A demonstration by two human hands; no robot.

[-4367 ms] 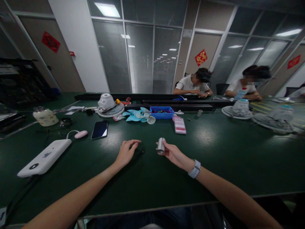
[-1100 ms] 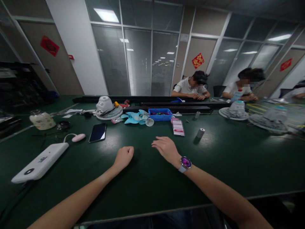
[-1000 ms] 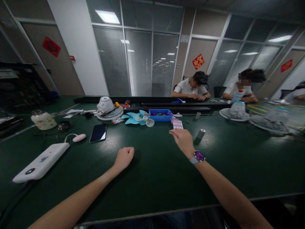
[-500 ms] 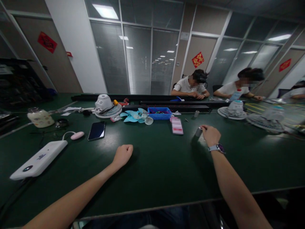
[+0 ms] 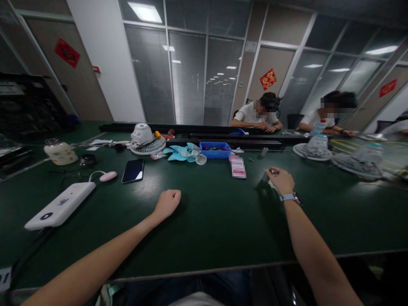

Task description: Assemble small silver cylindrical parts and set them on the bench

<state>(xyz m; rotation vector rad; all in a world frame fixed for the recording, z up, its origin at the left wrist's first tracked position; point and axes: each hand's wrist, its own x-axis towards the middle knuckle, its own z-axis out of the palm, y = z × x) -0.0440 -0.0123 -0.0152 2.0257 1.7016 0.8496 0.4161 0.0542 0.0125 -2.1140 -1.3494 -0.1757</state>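
My left hand [image 5: 168, 202] rests as a closed fist on the green table [image 5: 204, 238], with nothing visible in it. On the right, my right hand [image 5: 281, 180] has its fingers closed on a small grey cylinder [image 5: 264, 177], which looks tilted and is partly covered by the fingers. A similar small cylinder [image 5: 264, 151] stands farther back. Between the hands and beyond them lies a pink and white pack [image 5: 237, 166], close to a blue bin [image 5: 215, 150] with small parts inside.
Light blue fan blades [image 5: 183, 153], a white fan part [image 5: 142, 138] and a phone [image 5: 133, 171] are left of the bin. A white power bank [image 5: 60, 206] lies at the left. More fan parts [image 5: 314, 148] are at the right; two people sit across the table.
The view has shifted slightly. The grey cylinder in my right hand has tilted, and the fingers sit differently around it. My left hand remains a fist.
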